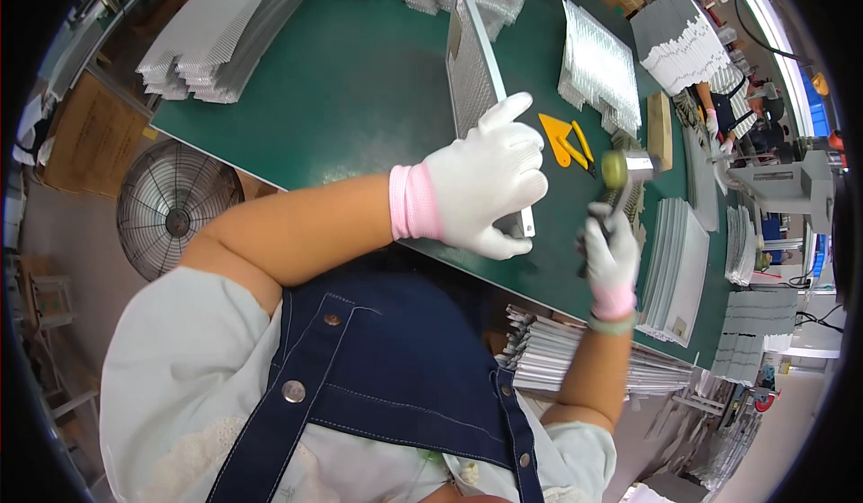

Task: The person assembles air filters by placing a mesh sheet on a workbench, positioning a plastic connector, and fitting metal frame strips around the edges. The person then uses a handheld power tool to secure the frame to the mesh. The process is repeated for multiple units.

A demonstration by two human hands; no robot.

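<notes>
My left hand (490,184), in a white glove with a pink cuff, grips a metal-framed mesh panel (474,67) that stands on its narrow edge on the green table. Its fingers are spread along the frame and the thumb is at the near corner. My right hand (614,256), gloved the same way, is closed round the dark handle of a mallet (636,167). The mallet has a silvery head with a yellow-green face, raised to the right of the panel and slightly blurred. Yellow-handled pliers (580,143) and an orange triangular scraper (555,134) lie between the panel and the mallet.
The green table (360,71) carries stacked mesh sheets (225,31) at far left, silvery sheets (600,62) at far right and stacked white panels (672,265) at near right. A wooden block (660,130) lies beyond the mallet. A fan (178,220) stands at left. Another person (733,103) works at far right.
</notes>
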